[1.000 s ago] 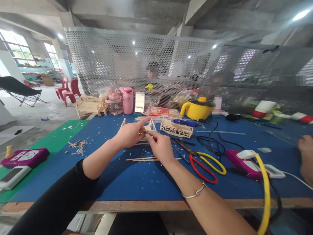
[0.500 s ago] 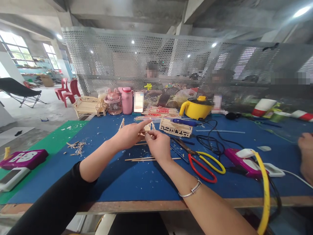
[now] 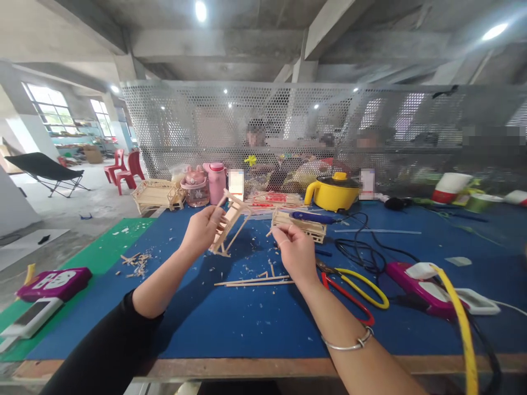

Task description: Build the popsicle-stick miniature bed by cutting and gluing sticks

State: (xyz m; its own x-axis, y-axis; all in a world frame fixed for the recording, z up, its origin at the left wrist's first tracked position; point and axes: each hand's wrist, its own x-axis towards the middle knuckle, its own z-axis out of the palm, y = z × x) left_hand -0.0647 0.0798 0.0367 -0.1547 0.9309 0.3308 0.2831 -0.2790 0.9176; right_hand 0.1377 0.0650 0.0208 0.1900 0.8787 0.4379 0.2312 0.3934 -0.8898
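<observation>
My left hand [image 3: 202,229] is closed on a small wooden stick frame [image 3: 231,222], tilted above the blue mat [image 3: 230,323]. Between the thumb and fingertips of my right hand [image 3: 297,251] is a short thin wooden stick [image 3: 270,232]; much of it is hidden by the fingers. Long thin sticks [image 3: 251,284] and a few short pieces lie on the mat below and between my hands. Just behind my right hand stands another small wooden stick model [image 3: 317,229], with a blue pen-like tool [image 3: 312,218] resting on top. Scissors [image 3: 349,291] with red and yellow handles lie beside my right wrist.
Stick offcuts [image 3: 138,263] lie at left. Behind stand a larger wooden model [image 3: 158,195], a pink bottle [image 3: 217,182], a phone [image 3: 236,185] and a yellow pot [image 3: 335,192]. A purple power strip [image 3: 424,291] with cables sits right. People are behind the perforated screen [image 3: 185,120].
My hands have moved apart. My left hand now holds the stick frame up and tilted, and my right hand has shifted right with a short stick. The view has tilted upward.
</observation>
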